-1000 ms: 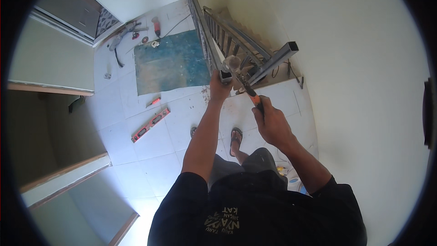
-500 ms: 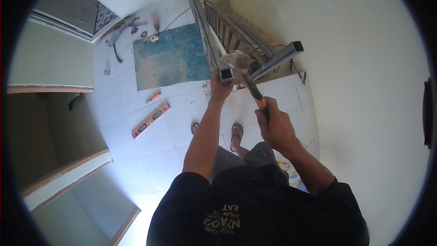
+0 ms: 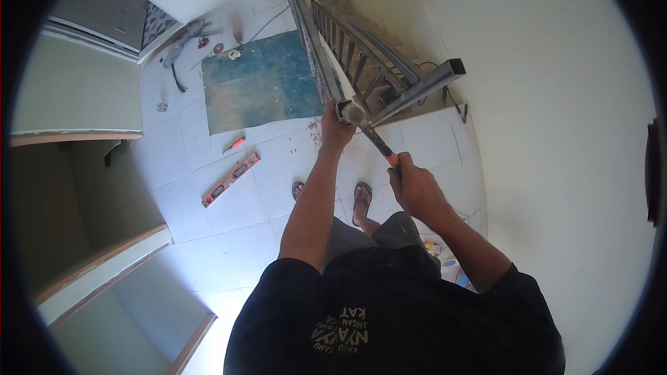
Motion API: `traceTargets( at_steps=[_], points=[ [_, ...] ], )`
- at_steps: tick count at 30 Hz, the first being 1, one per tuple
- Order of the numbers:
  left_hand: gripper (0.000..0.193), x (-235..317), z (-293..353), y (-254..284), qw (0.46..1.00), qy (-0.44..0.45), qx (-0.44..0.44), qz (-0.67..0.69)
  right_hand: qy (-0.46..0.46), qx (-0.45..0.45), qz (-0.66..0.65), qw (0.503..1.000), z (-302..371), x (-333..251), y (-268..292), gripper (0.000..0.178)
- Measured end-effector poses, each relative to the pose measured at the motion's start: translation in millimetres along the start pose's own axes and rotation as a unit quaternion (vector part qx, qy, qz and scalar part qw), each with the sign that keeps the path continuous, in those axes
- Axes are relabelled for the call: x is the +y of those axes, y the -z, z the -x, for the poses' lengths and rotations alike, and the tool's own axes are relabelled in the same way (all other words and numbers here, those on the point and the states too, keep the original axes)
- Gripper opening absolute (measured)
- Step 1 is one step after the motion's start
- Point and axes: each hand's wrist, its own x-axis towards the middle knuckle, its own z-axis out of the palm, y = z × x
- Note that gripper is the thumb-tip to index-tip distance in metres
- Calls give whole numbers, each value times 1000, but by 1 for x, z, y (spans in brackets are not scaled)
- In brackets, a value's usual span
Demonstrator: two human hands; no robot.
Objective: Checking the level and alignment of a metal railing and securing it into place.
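The orange-handled metal hammer, right hand gripping, swung nearer the square grey steel tube's rim, left hand clasping below, ideally rigidly.

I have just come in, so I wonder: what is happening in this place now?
A person has a hammer at the end of a metal tube. The left hand is wrapped around the square metal tube near its open end. The right hand grips the hammer by its handle. The hammer's head is right at that open end; whether they touch is hard to tell. A red level and a blue-green sheet lie on the floor.
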Motion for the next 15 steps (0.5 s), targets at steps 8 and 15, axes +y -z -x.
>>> traceTargets(
  at_steps=[8, 15],
  points=[
    [51, -10, -1, 7, 1000, 30, 8, -3, 6, 3, -29, 1000, -3, -24, 9, 22],
    [46, -8, 2, 2, 999, 34, -3, -17, -22, -64, 77, 995, -12, -1, -3, 23]
  ],
)
